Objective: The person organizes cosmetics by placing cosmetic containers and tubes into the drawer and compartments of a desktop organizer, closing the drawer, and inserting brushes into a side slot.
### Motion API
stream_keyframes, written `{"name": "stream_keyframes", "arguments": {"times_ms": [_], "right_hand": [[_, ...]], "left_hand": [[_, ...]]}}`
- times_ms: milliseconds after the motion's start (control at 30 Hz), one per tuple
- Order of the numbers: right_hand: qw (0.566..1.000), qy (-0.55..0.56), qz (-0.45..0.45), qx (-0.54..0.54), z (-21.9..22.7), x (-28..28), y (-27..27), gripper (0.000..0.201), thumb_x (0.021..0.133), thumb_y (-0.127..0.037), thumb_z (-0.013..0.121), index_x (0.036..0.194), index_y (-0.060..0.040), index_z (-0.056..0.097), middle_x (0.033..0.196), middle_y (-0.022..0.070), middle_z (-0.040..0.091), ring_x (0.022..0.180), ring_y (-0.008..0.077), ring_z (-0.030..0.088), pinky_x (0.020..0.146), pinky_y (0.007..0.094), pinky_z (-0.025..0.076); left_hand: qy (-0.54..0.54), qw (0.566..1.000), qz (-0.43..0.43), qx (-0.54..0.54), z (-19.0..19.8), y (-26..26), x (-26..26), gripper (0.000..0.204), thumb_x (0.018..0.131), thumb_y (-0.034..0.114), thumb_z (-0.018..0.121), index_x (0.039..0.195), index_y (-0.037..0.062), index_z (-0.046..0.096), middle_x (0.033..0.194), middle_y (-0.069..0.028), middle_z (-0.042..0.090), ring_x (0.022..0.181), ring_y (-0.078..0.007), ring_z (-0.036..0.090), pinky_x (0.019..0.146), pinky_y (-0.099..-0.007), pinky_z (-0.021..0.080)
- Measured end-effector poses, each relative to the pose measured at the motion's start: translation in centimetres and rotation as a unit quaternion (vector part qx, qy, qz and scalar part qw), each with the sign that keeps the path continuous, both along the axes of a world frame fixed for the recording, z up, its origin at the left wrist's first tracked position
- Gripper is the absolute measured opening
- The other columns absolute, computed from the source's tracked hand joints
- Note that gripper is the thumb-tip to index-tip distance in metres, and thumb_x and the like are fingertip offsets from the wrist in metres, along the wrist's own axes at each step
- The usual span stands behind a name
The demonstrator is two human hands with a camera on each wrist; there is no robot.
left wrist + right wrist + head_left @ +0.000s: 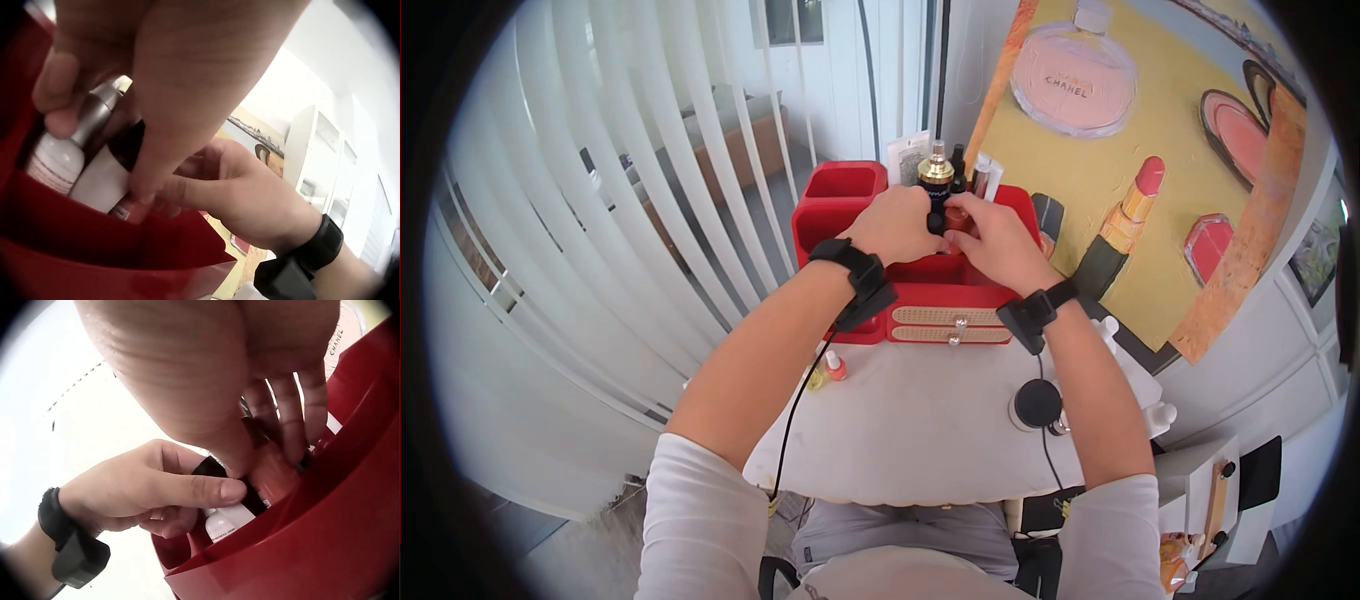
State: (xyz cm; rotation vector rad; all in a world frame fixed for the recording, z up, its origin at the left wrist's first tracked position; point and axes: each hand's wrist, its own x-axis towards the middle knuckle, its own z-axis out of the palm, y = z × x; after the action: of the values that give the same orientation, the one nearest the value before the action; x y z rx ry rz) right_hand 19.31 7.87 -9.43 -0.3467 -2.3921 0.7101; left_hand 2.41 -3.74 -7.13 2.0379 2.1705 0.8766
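Note:
Both hands reach into the top of a red organizer [950, 296] at the back of the white table. My left hand [892, 226] pinches a white bottle [228, 524] by its black cap, thumb across the cap. Beside it, a white bottle with a silver neck [55, 164] stands near the left fingers. My right hand [1005, 243] holds a reddish translucent bottle [276, 474] between thumb and fingers, right next to the black-capped bottle. Just behind the hands rises a dark bottle with a gold top [937, 172]. Fingers hide the lower parts of several bottles.
In front of the organizer stand a coral nail polish bottle [835, 367] and a black-lidded jar [1037, 404]. Two woven drawers [925, 334] with round knobs form the organizer's base. A painted board [1040, 150] leans at the right; vertical blinds [650, 150] hang at the left.

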Motion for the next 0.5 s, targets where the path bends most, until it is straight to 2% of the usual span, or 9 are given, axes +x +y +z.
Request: {"name": "stream_keyframes", "arguments": {"times_ms": [67, 100, 133, 200, 233, 300, 367, 433, 500], "right_hand": [[0.999, -0.010, 0.001, 0.040, 0.3, 0.4, -0.4, 0.036, 0.090, -0.003, 0.074, 0.125, 0.0012, 0.066, 0.110, 0.0210, 0.077, 0.106, 0.0393, 0.075, 0.092, 0.0456, 0.059], [0.999, -0.004, -0.009, 0.031, 0.5, 0.9, -1.0, 0.040, 0.090, -0.002, 0.073, 0.129, 0.0018, 0.064, 0.110, 0.0211, 0.077, 0.106, 0.0396, 0.074, 0.092, 0.0460, 0.059], [1.000, -0.007, -0.021, 0.009, 0.5, 1.3, -1.4, 0.043, 0.090, -0.003, 0.074, 0.132, 0.0016, 0.063, 0.113, 0.0194, 0.076, 0.106, 0.0404, 0.073, 0.091, 0.0474, 0.058], [0.977, 0.087, -0.101, 0.164, 0.1, 2.1, -2.8, 0.039, 0.090, -0.003, 0.073, 0.129, -0.0006, 0.066, 0.114, 0.0165, 0.073, 0.103, 0.0394, 0.073, 0.089, 0.0481, 0.059], [0.979, 0.088, -0.098, 0.153, 0.1, 2.3, -3.8, 0.039, 0.090, -0.003, 0.073, 0.129, -0.0006, 0.066, 0.114, 0.0165, 0.073, 0.103, 0.0394, 0.073, 0.089, 0.0481, 0.059], [0.942, 0.152, -0.114, 0.276, -0.1, 2.4, -5.8, 0.031, 0.092, -0.006, 0.073, 0.122, -0.0044, 0.068, 0.112, 0.0139, 0.070, 0.099, 0.0372, 0.072, 0.084, 0.0488, 0.059], [0.964, 0.088, -0.009, 0.252, -2.3, 2.0, -8.4, 0.023, 0.093, -0.010, 0.071, 0.116, -0.0058, 0.068, 0.110, 0.0124, 0.069, 0.095, 0.0357, 0.072, 0.080, 0.0485, 0.059], [0.981, -0.018, 0.076, 0.178, -5.0, 0.9, -11.3, 0.026, 0.094, -0.015, 0.073, 0.117, -0.0053, 0.066, 0.113, 0.0115, 0.067, 0.094, 0.0358, 0.073, 0.079, 0.0489, 0.060], [0.985, -0.058, 0.122, 0.107, -8.4, -0.9, -13.4, 0.033, 0.093, -0.014, 0.075, 0.123, -0.0074, 0.065, 0.112, 0.0070, 0.065, 0.095, 0.0320, 0.072, 0.079, 0.0457, 0.059]], "left_hand": [[0.059, 0.998, -0.015, 0.032, 0.2, -0.6, 0.1, 0.044, 0.079, 0.031, 0.092, 0.101, -0.0049, 0.077, 0.089, -0.0274, 0.072, 0.092, -0.0449, 0.072, 0.086, -0.0492, 0.058], [0.037, 0.999, -0.018, -0.001, 0.7, -1.3, 0.2, 0.043, 0.079, 0.024, 0.091, 0.109, -0.0033, 0.076, 0.105, -0.0273, 0.072, 0.102, -0.0456, 0.070, 0.092, -0.0495, 0.057], [0.049, 0.997, 0.008, 0.065, 0.1, -2.1, 0.6, 0.043, 0.079, 0.014, 0.089, 0.116, -0.0017, 0.074, 0.119, -0.0251, 0.068, 0.110, -0.0445, 0.069, 0.094, -0.0476, 0.056], [0.058, 0.990, 0.009, 0.131, 1.0, -4.8, 1.0, 0.040, 0.080, 0.007, 0.087, 0.117, 0.0008, 0.073, 0.126, -0.0188, 0.064, 0.114, -0.0412, 0.068, 0.097, -0.0452, 0.056], [0.068, 0.985, 0.006, 0.161, 1.2, -6.7, 1.0, 0.038, 0.081, 0.006, 0.086, 0.116, 0.0024, 0.073, 0.123, -0.0163, 0.065, 0.111, -0.0395, 0.069, 0.095, -0.0442, 0.057], [0.088, 0.978, 0.011, 0.187, 0.7, -11.1, 0.4, 0.027, 0.085, 0.004, 0.083, 0.111, 0.0057, 0.074, 0.118, -0.0107, 0.065, 0.098, -0.0304, 0.069, 0.085, -0.0390, 0.058], [0.067, 0.991, 0.061, 0.101, -1.0, -15.8, -0.9, 0.022, 0.084, 0.006, 0.087, 0.104, 0.0071, 0.077, 0.128, -0.0076, 0.065, 0.087, -0.0193, 0.064, 0.073, -0.0320, 0.055], [-0.035, 0.997, 0.060, -0.040, -3.0, -19.7, -2.9, 0.032, 0.077, 0.005, 0.092, 0.106, 0.0099, 0.079, 0.149, -0.0085, 0.058, 0.089, -0.0192, 0.065, 0.074, -0.0310, 0.055], [-0.056, 0.997, 0.030, -0.054, -6.8, -21.7, -4.5, 0.038, 0.073, 0.003, 0.094, 0.108, 0.0113, 0.080, 0.155, -0.0104, 0.053, 0.089, -0.0213, 0.067, 0.076, -0.0344, 0.057]]}}
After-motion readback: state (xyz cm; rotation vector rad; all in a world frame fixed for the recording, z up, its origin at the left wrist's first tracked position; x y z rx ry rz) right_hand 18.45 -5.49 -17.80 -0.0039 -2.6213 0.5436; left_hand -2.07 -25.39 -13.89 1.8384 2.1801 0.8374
